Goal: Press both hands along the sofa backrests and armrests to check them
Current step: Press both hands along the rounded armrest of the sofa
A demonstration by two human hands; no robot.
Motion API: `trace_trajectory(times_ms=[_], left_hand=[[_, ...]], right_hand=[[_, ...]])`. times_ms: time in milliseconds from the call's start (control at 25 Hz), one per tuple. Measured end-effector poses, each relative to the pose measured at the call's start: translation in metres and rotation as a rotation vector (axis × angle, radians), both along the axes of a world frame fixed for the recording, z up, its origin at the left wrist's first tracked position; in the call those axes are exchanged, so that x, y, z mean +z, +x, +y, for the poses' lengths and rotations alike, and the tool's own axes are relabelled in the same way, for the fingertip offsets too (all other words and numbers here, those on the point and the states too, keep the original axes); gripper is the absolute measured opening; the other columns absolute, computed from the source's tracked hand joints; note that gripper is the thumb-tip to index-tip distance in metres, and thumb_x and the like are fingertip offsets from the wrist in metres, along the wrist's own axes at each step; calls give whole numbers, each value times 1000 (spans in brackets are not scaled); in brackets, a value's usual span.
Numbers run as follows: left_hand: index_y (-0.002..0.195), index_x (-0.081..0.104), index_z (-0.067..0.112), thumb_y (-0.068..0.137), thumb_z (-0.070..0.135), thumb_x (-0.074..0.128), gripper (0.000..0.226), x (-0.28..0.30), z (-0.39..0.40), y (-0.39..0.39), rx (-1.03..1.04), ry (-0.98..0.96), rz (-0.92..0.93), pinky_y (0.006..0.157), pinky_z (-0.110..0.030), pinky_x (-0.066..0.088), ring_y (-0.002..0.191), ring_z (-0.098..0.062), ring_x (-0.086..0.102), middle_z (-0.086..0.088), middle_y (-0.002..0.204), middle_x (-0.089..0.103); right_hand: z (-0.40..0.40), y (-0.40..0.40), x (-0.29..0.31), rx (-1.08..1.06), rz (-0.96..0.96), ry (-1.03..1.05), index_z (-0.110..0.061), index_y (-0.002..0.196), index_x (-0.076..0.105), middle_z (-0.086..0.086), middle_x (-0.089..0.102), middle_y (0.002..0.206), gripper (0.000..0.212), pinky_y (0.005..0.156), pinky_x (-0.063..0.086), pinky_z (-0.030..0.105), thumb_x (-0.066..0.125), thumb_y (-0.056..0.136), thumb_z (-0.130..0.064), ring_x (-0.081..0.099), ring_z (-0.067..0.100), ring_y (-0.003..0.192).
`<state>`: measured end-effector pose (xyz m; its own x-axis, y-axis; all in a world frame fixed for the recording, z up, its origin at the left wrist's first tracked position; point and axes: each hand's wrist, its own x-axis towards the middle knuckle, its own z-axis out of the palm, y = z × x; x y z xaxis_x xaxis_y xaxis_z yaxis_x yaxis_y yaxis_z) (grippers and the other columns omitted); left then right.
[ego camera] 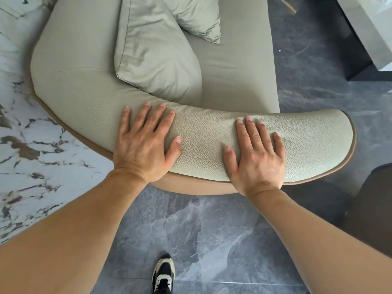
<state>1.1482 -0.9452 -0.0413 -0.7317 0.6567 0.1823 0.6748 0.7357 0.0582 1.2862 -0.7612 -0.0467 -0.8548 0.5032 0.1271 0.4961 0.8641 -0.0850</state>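
A pale green leather sofa fills the upper middle of the head view. Its curved padded armrest [207, 134] runs across the centre and bends up into the backrest [74, 60] at the left. My left hand [144, 143] lies flat on the armrest near the bend, palm down, fingers spread. My right hand [257, 153] lies flat further right on the same armrest, fingers apart, toward its rounded end. Neither hand holds anything. A tan piping edge [212, 180] runs under both wrists.
Two loose cushions [152, 58] rest on the seat [237, 66] behind the armrest. A white marbled wall [25, 149] stands at the left. Dark grey tiled floor [212, 234] lies below, with my shoe [163, 272] on it. A grey table [369, 28] stands at the upper right, a dark object [377, 209] at right.
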Motion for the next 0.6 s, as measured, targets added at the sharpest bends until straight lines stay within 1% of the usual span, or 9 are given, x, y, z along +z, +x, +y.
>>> trace_trajectory(times_ms=[240,600], left_hand=[[140,44,16,88,49,33,62,-2,14,-22,-4,3,13,114,-61,17,140,-32,35,-8,148,46],[140,46,14,88,48,32,63,1,13,-20,-4,-7,3,114,-61,17,139,-33,35,-8,148,46]], right_hand=[[15,-21,-1,3,12,5,-19,148,32,5,35,154,69,116,14,51,20,91,-57,25,25,144],[13,-19,2,3,15,8,-17,147,34,6,38,152,68,114,19,53,23,92,-55,28,26,143]])
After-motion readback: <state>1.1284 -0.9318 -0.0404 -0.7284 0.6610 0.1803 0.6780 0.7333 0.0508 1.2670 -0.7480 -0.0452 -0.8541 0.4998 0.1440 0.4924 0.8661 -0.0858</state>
